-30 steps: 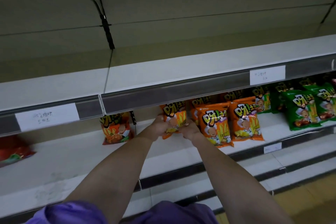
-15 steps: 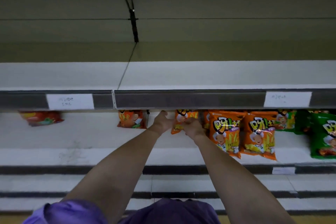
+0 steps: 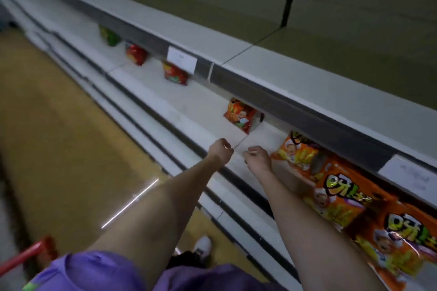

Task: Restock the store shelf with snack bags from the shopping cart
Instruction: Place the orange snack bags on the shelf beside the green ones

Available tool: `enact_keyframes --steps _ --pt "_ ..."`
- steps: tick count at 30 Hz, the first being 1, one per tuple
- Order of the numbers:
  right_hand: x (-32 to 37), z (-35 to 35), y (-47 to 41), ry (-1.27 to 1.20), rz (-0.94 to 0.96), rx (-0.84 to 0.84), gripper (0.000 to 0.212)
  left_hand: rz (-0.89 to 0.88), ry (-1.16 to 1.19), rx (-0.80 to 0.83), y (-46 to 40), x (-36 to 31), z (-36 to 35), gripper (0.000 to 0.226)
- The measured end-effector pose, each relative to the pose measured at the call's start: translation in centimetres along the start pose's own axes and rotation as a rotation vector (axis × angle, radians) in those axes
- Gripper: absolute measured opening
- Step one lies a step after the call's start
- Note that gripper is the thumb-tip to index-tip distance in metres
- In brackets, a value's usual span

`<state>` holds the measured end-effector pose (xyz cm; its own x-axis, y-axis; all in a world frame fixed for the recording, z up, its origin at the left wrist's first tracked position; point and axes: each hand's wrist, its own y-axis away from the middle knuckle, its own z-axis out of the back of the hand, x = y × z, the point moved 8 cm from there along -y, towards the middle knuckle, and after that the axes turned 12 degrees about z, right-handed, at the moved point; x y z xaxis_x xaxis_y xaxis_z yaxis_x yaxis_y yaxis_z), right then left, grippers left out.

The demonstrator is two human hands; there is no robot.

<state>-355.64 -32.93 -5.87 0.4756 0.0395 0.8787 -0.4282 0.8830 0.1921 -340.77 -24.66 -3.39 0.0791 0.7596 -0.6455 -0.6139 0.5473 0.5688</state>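
Over the shelf (image 3: 189, 111) edge, left hand (image 3: 220, 150) and right hand (image 3: 257, 158) both loosely curled, holding nothing, close together but apart. Just right of the right hand, orange bag (image 3: 296, 151) leaning on the shelf, first in a row of orange bags. Farther back, another orange bag (image 3: 240, 114), then red bag (image 3: 175, 73). Bottom left, red cart (image 3: 26, 255) handle.

- Dim, greenish light overall; the shelf's back wall (image 3: 331, 14) lies in shade.
- Motion blur smears the far-left shelves and the floor (image 3: 42, 125) — edges there are soft.
- Glare streaks the glossy orange snack bags (image 3: 343, 198) at right.
- Wide-angle distortion tilts and bends the shelf lines.
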Motion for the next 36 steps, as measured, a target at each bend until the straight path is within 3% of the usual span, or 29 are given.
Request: enact_keyframes --steps 5,11,19,26,30,36 --pt "1.9 -6.2 5.0 -0.009 0.111 0.239 0.017 0.122 0.089 -0.204 4.8 7.5 3.9 0.008" --pt "2.3 -12.8 11.9 0.04 0.151 0.49 0.025 0.28 0.221 -0.397 12.3 16.8 7.7 0.013" --pt "4.8 -21.6 23.0 0.143 0.358 0.792 0.027 0.449 0.401 -0.645 22.1 28.4 12.2 0.016" --pt "4.9 -25.7 33.8 0.272 0.56 0.952 0.023 0.556 0.444 -0.814 32.3 37.8 14.1 0.01" --pt "5.3 -26.7 42.8 0.221 0.58 1.032 0.012 0.646 0.484 -0.884 39.6 43.6 12.3 0.007" --pt "4.1 -27.4 53.1 0.201 0.683 1.13 0.018 0.725 0.549 -0.936 49.0 49.1 9.4 0.011"
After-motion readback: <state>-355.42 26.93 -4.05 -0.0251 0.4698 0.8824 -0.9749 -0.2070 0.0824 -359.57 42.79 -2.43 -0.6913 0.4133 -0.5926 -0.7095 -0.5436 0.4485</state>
